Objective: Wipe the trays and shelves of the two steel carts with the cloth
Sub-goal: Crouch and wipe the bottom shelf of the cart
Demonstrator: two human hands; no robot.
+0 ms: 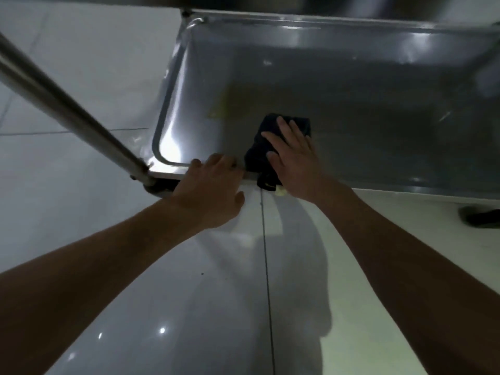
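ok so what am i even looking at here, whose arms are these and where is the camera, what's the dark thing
There is no machine here. The one picture comes from a camera worn on a person's head, looking forward and down, so the two bare arms reaching in from the bottom belong to the wearer.

The shiny grey basin is a low tray of a steel cart, and the slanted tube on the left is one of the cart's posts. Below it is a glossy tiled floor.

The dark thing is a cloth for wiping. The right hand lies flat on top of it with straight fingers, pressing it onto the tray near the front edge; part of the cloth hangs over that edge. The left hand grips the tray's front rim near the corner, probably to steady the cart.
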